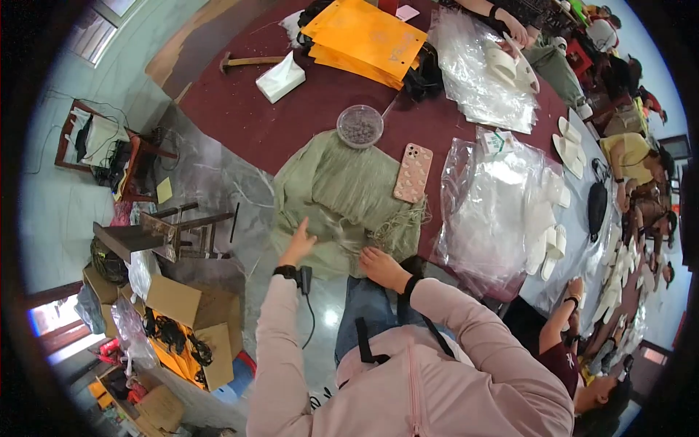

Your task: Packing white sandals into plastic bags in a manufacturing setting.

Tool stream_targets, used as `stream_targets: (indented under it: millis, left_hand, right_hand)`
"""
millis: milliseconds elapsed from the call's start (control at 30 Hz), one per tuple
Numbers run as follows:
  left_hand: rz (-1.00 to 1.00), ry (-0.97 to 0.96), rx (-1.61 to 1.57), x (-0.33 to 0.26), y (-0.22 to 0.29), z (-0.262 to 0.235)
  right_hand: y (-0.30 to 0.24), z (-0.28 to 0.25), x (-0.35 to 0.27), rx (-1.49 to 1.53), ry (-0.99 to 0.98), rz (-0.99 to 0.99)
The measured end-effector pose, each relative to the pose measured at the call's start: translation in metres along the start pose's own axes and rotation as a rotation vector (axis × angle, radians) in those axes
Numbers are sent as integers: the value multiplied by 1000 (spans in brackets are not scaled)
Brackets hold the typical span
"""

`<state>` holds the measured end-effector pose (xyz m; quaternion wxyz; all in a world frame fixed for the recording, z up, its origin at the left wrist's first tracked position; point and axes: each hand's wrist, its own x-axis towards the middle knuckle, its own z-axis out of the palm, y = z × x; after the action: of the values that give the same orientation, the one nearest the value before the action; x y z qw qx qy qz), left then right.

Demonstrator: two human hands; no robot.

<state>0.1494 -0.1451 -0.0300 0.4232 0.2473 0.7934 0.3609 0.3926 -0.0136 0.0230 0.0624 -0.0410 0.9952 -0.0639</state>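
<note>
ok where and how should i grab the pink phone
Probably pinch the phone by both long edges near its upper end, from the right: it lies back up, loose threads crowd its lower end, and maroon tabletop shows beyond its top.

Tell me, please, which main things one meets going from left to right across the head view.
Open cardboard box, person's left hand, clear round tub, pink patterned phone, clear plastic bags, black item.

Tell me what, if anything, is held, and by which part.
Left hand and right hand are at the green cloth's near part; any grip cannot be told.
</note>
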Motion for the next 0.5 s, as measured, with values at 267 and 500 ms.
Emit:
stream_targets:
  millis: [267,500]
  left_hand:
    - [-240,-327,94,-69,-77,69]
    - [-494,-199,-221,-89,-48,101]
  right_hand:
    - [-2,96,7,20,-219,285]
    - [0,94,-23,174,-628,-84]
